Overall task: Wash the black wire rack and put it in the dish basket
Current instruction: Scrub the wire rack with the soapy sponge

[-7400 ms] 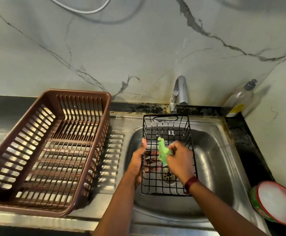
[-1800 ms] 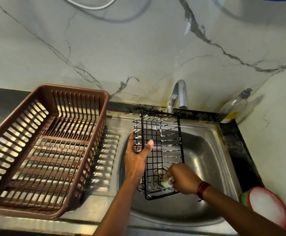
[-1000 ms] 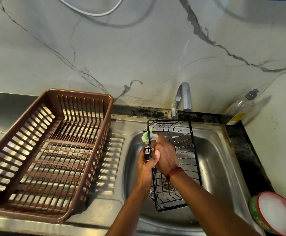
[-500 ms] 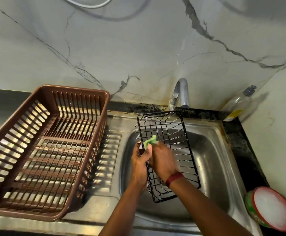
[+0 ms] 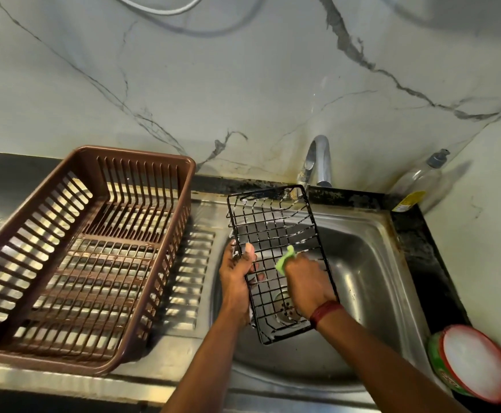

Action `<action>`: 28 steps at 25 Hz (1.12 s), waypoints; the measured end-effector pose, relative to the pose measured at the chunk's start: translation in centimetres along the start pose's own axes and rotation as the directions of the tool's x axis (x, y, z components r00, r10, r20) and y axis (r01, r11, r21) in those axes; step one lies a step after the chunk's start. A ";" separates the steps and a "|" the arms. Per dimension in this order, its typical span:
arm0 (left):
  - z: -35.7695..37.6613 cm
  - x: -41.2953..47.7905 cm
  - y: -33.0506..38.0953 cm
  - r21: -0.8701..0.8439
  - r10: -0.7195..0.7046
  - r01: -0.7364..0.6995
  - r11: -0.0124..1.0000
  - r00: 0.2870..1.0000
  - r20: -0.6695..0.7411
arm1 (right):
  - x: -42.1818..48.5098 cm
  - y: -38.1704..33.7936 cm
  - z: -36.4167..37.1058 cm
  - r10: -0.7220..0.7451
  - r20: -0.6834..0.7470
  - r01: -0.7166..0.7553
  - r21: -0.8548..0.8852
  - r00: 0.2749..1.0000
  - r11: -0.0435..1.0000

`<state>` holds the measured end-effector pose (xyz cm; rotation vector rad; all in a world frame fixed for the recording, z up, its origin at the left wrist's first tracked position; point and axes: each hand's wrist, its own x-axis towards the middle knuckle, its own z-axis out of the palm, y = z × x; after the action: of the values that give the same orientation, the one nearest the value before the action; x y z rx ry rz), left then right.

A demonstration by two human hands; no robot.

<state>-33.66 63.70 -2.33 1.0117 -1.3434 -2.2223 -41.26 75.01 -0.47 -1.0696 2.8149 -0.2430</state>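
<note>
Black wire rack [image 5: 268,225]: centre of frame, held over the sink [image 5: 371,263]. It is tilted, far end up by the tap [image 5: 318,162], near end low above the drain. White suds cling to many of the wires. Not in the dish basket [image 5: 142,158], which sits on the steel table [image 5: 195,263] at left of frame, just beside the sink.

Handling, as I judge it: thin wire frame, so light and stiff, unlikely to bend under scrubbing. Soapy coating makes the wires slippery, and an open mesh gives little flat surface to press on. Best hold is the thicker rim wire on a long side, thumb on one face and fingers hooked through from the other. Not fragile, but a slip would clatter it into the steel bowl.

Left hand [image 5: 237,272]: that is the hold in use. Grip closed on the rack's left rim about midway along, thumb lying over the front, fingertips showing through the mesh from behind. Forearm comes up from bottom centre, wrist fairly straight, bracing the rack.

Right hand [image 5: 306,281]: grip curled tight round a green scrubber [image 5: 285,259], which pokes out above the knuckles and presses on the mesh near the middle. Back of hand faces up. Red band at the wrist. Forearm enters from lower right, crossing the rack's near right corner.
</note>
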 end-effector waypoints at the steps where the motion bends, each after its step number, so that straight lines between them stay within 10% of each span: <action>1: 0.0 -0.1 0.0 0.012 0.007 -0.007 1.000 1.000 0.009 | -0.6 -0.6 0.3 0.001 0.038 -0.003 0.051 0.999 0.999; 9: -0.4 0.6 -0.4 0.009 -0.023 0.022 1.000 0.999 0.022 | -1.4 -3.6 0.3 -0.268 0.175 0.173 0.423 0.947 0.889; 14: -0.2 0.7 -0.6 -0.005 -0.025 0.025 1.000 1.000 -0.007 | -1.8 -1.4 -1.4 -0.456 0.406 0.506 -0.018 0.792 0.862; 20: -0.1 1.0 -0.2 0.004 0.010 -0.010 1.000 1.000 0.008 | -0.6 0.4 -2.8 -0.171 0.510 0.393 -0.366 0.843 0.843; 24: -0.5 1.5 -0.7 0.041 0.021 -0.021 0.999 1.000 0.009 | -3.4 0.8 -4.0 -0.263 0.263 0.317 -0.188 0.928 0.930; 28: -0.8 1.8 -0.7 0.042 -0.071 0.073 0.996 0.996 -0.053 | -6.9 3.3 -5.4 0.074 -0.154 -0.023 0.312 0.985 0.950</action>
<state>-34.23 62.42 -3.88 1.1418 -1.3599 -2.2113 -39.20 82.62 4.55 -0.9463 2.8077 -0.7722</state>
